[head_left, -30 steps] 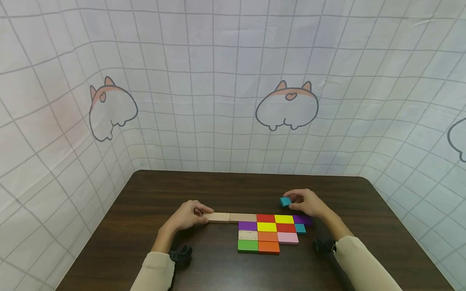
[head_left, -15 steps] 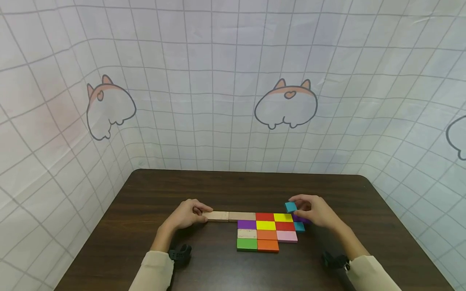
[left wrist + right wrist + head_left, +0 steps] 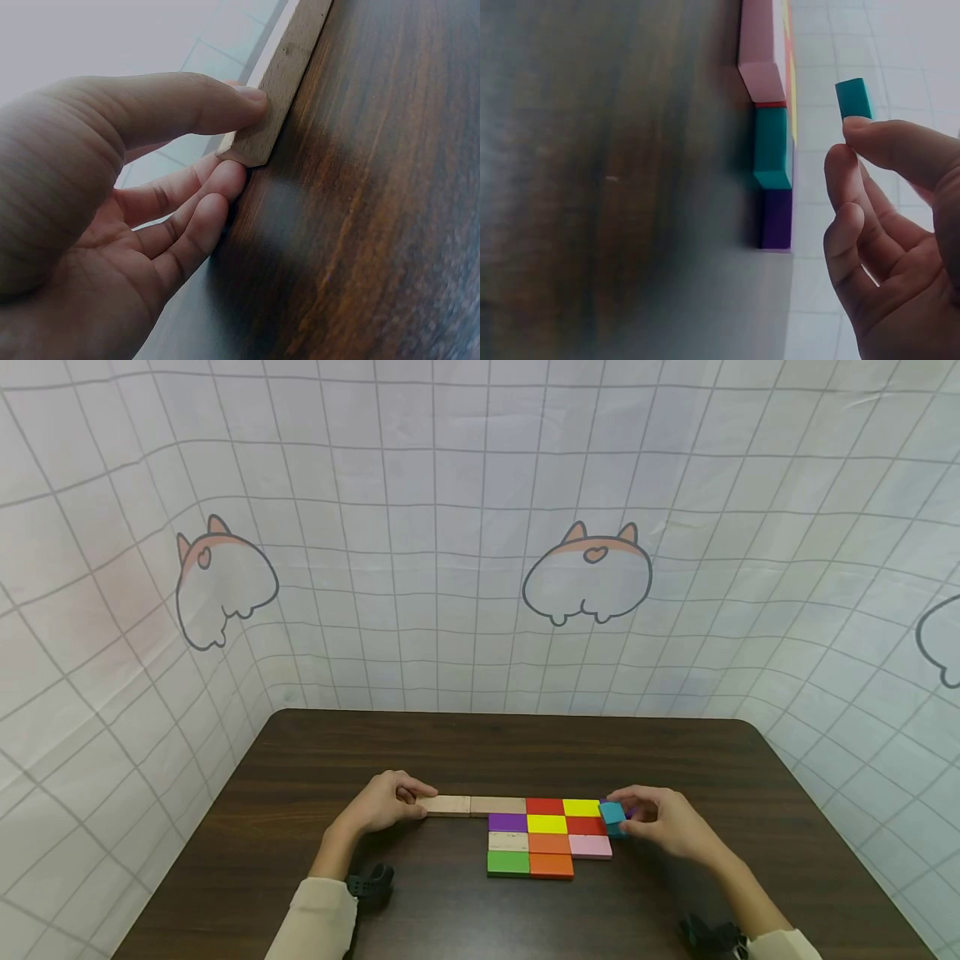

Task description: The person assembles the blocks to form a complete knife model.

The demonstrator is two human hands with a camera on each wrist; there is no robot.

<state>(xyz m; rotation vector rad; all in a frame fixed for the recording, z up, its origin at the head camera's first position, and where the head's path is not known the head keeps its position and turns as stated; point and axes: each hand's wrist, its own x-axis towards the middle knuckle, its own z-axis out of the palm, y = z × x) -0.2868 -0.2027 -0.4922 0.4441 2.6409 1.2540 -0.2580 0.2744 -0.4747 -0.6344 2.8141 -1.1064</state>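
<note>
My left hand (image 3: 386, 806) pinches the left end of a plain wooden block (image 3: 448, 806); in the left wrist view the thumb (image 3: 225, 105) presses the block's side (image 3: 281, 82). A second plain block (image 3: 498, 806) adjoins it. My right hand (image 3: 667, 817) pinches a small teal block (image 3: 612, 812) between thumb and fingers. The right wrist view shows that held teal block (image 3: 853, 98) raised off the table, apart from the laid blocks. Below it in the head view lie another teal block (image 3: 772, 146) and a purple block (image 3: 778, 217), both partly covered.
Red (image 3: 544, 806), yellow (image 3: 581, 807), orange (image 3: 551, 866), green (image 3: 508, 862) and pink (image 3: 590, 847) blocks lie flat, edge to edge, on the dark wooden table (image 3: 420, 910). A white grid-patterned curtain (image 3: 450, 568) surrounds the table's back and sides.
My right hand has carried the small teal block toward me and to the right, over the right end of the laid blocks. The left hand keeps its place.
</note>
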